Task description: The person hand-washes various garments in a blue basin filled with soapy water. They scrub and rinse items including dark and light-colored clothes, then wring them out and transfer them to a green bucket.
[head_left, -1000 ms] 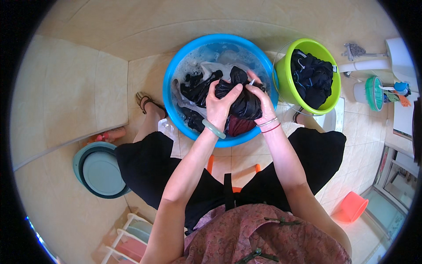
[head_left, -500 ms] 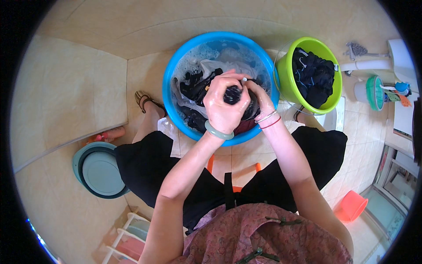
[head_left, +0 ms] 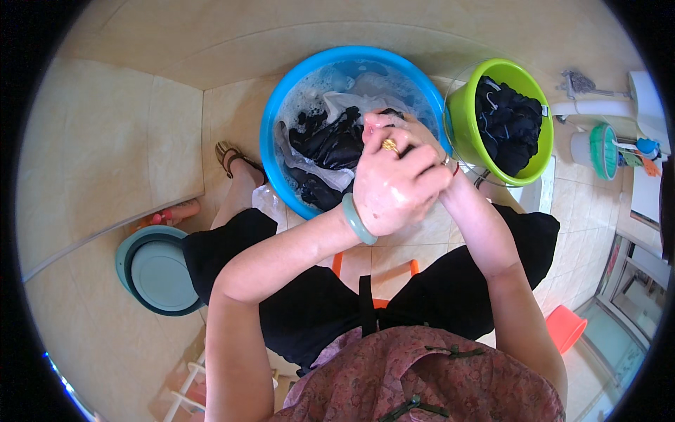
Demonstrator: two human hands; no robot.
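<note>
My left hand, with a pale green bangle and a gold ring, is curled close against my right hand above the right side of a blue basin. Both hands are closed together, wet and shiny. A bit of black cloth shows at the top between them; the rest of it is hidden by the fingers. Under them the basin holds sudsy water, black clothes and a whitish cloth.
Right of the basin stands a green bucket filled with dark clothes. A grey-green basin sits by the left wall, a red bottle beside it. An orange stool is beneath me. A coral tub stands at lower right.
My left hand has turned over, its back now up and its fingers curled toward my right hand. Both hands shifted slightly right, and the cloth bundle is now mostly covered.
</note>
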